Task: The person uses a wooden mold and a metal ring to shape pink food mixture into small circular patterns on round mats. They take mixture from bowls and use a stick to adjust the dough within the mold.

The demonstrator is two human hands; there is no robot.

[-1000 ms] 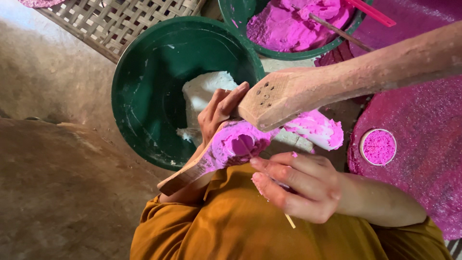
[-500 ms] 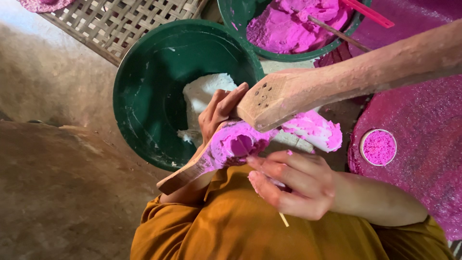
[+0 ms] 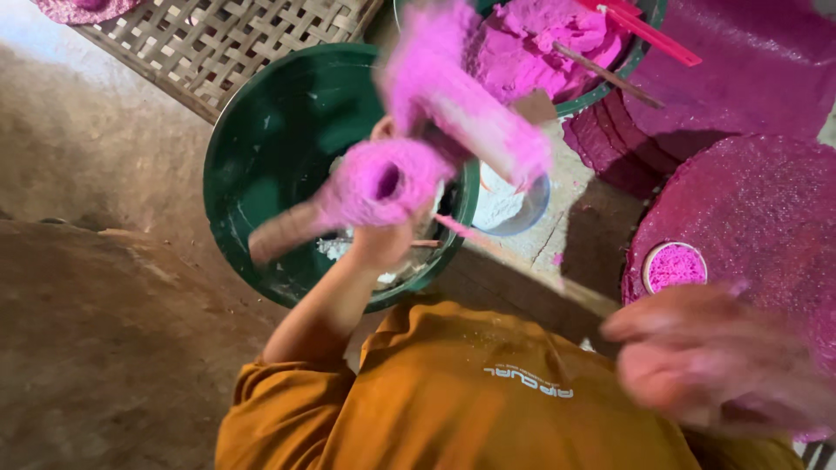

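left hand is up over the big green basin, fingers curled tight around a wooden mould caked in bright pink paste, the pink lump sitting just above the knuckles and the bare wooden handle end sticking out to the left of the fingers and slanting down across the basin's inside. a second pink-coated wooden piece hangs just above and to the right of those fingers, tilted, blurred with motion, touching or nearly touching the mould, cannot tell which. below the fingers, inside the basin, a patch of white powder shows. right hand is well apart, low on the right, badly smeared; it seems to grip a thin stick that runs up-left from it toward the left hand, but whether the fingers are closed fully on it i cannot tell. just above the right hand's fingers sits a small round cup of pink powder on a dark pink round mat. beyond the left fingers, a white pot, then a green bowl of pink paste with sticks in it. woven bamboo tray lies far up-left. orange shirt fills the bottom.
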